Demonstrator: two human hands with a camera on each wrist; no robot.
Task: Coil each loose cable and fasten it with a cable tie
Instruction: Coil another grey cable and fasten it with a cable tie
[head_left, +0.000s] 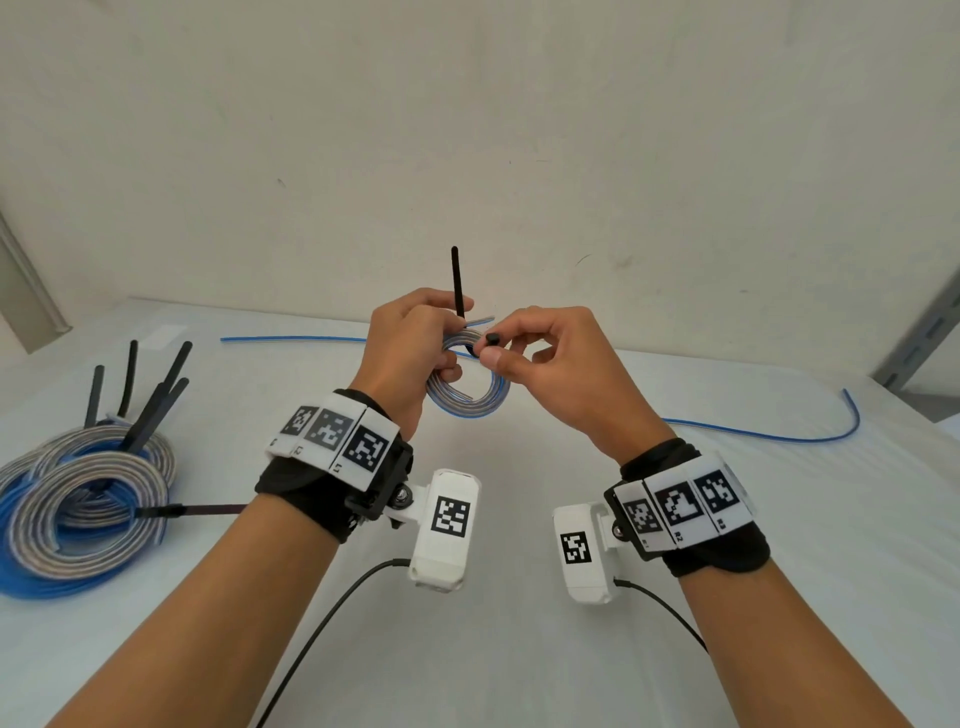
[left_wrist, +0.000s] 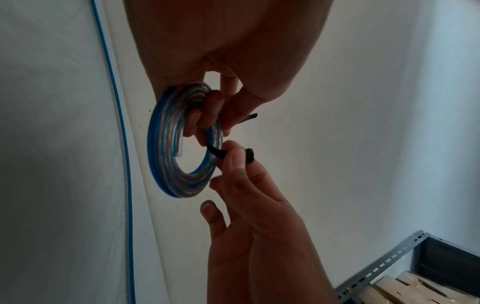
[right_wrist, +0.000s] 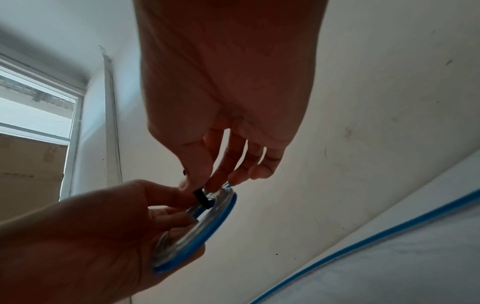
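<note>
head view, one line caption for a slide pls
Left hand grips a small cable coil; right hand pinches one end of the black tie looped round it.
</note>
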